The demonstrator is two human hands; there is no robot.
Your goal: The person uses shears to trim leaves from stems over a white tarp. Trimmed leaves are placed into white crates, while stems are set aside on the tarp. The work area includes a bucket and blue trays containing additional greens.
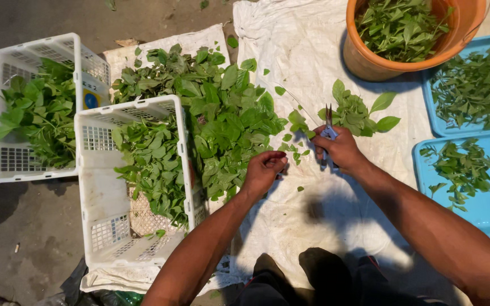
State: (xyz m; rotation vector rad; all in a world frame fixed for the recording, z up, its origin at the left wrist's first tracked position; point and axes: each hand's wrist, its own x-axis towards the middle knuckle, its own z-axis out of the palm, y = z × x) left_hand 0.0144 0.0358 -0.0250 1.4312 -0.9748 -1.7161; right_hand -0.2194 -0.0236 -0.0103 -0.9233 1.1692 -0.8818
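The right hand (342, 148) has its fingers closed around small scissors (328, 126); the left hand (263, 170) has its fingers curled at the edge of the leaf pile (222, 113), pinching a stem.

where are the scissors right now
In the head view, the scissors are in the right hand, blades pointing up, just right of centre over the white sheet.

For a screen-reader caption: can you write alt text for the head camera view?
Seen from above, a person's right hand holds small scissors and a leafy sprig over a white cloth; the left hand pinches a stem beside a leaf pile. White crates, an orange bucket and blue trays hold more leaves.
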